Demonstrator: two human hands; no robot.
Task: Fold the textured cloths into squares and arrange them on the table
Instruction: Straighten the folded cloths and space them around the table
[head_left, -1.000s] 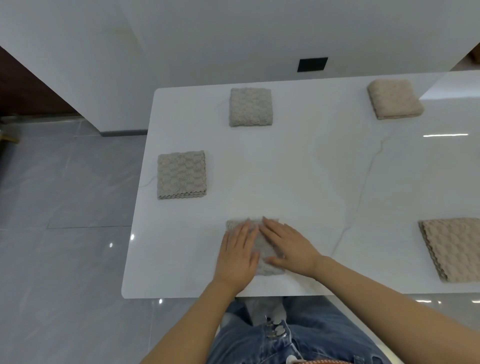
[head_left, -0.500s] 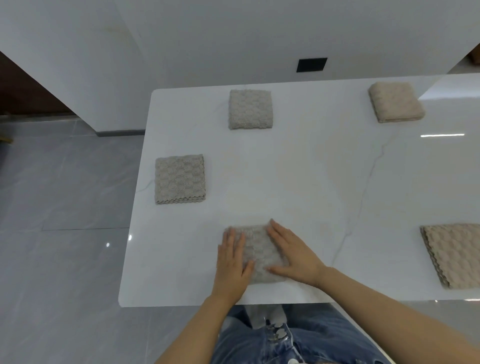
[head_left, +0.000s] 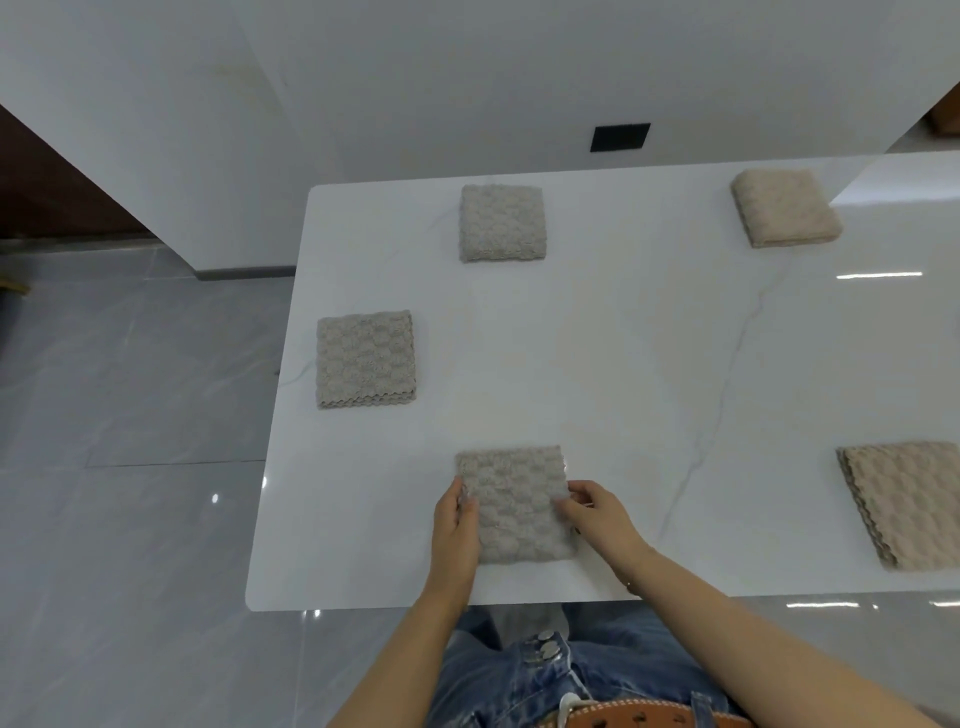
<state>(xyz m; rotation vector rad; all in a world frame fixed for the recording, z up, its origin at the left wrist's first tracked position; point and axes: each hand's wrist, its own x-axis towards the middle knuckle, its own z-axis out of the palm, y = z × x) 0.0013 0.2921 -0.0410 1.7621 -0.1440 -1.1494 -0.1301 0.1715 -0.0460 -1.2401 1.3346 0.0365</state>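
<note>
Between both hands, left (head_left: 456, 525) and right (head_left: 597, 512), the folded grey cloth (head_left: 514, 504) lies pinched by its side edges.

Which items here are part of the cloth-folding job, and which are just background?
Job: near grey cloth held by left hand and right hand; four folded cloths; table.
Background: black wall plate.

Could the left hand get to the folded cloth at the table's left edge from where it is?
Probably yes. The left hand holds the near cloth, and only bare table lies between it and the left-edge cloth. It would have to let go first.
</note>
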